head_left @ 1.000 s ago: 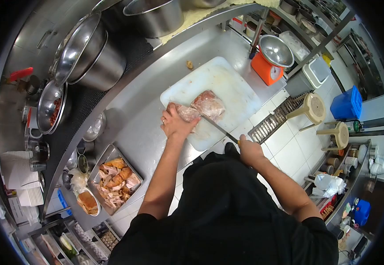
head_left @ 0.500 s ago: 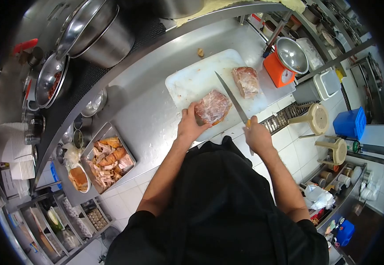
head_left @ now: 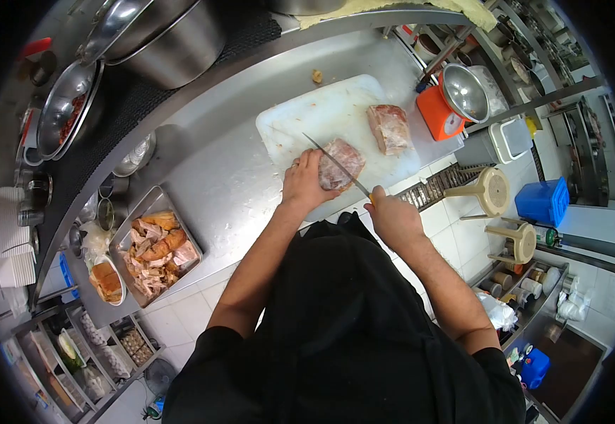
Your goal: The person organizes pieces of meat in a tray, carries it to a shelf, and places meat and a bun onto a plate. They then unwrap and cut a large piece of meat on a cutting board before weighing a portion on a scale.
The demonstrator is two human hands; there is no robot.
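Note:
In the head view a piece of raw meat (head_left: 344,159) lies near the front of the white cutting board (head_left: 290,116). My left hand (head_left: 306,182) grips its left side, fingers curled along the edge. My right hand (head_left: 397,218) is closed round the yellow handle of a long kitchen knife (head_left: 358,185). The blade runs diagonally across the top of the meat, its tip pointing up and left, past my left fingertips. Farther right on the board sits a second block of meat (head_left: 389,130), untouched.
Left on the steel counter (head_left: 229,169) stands a metal tray (head_left: 198,244) of cut cooked meat. An orange scale (head_left: 438,113) with a steel bowl is at the right end. A small scrap (head_left: 317,75) lies behind the board. Plastic stools (head_left: 492,191) stand on the floor at right.
My right hand has brought the knife left, from beside the front piece of meat to across its top. My left hand remains on that piece, and the view has shifted slightly.

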